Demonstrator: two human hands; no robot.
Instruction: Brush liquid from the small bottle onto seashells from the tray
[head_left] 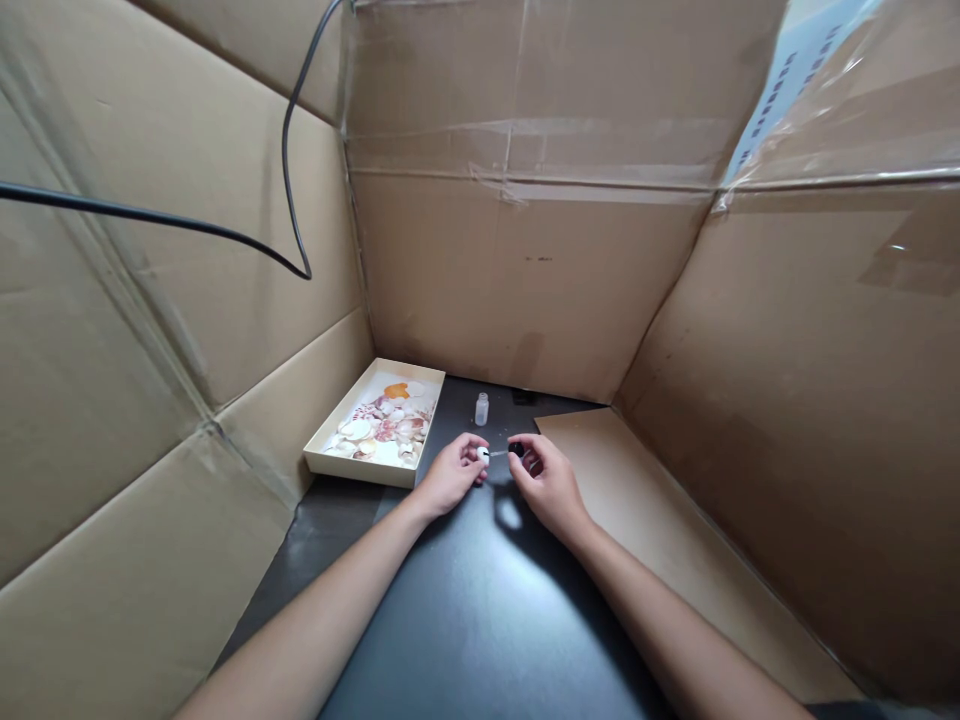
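Note:
A small white rounded piece (483,455) with a dark mark is pinched in the fingers of my left hand (454,474); its exact kind is too small to make out. Facing it, my right hand (551,482) grips a black bottle cap (516,450). From that cap a thin, pale stem (498,454) points left, its tip at or very near the white piece; I cannot tell whether they touch. Just beyond my hands stands a small translucent bottle (481,408), upright and without a cap. Both hands are above the dark table.
An open cream box (360,468) holding several seashells (390,425) and an orange piece (396,391) sits left of my hands. Cardboard walls (495,290) enclose the dark tabletop (420,620). A flat cardboard sheet (637,520) lies at right. A black cable (225,233) hangs upper left.

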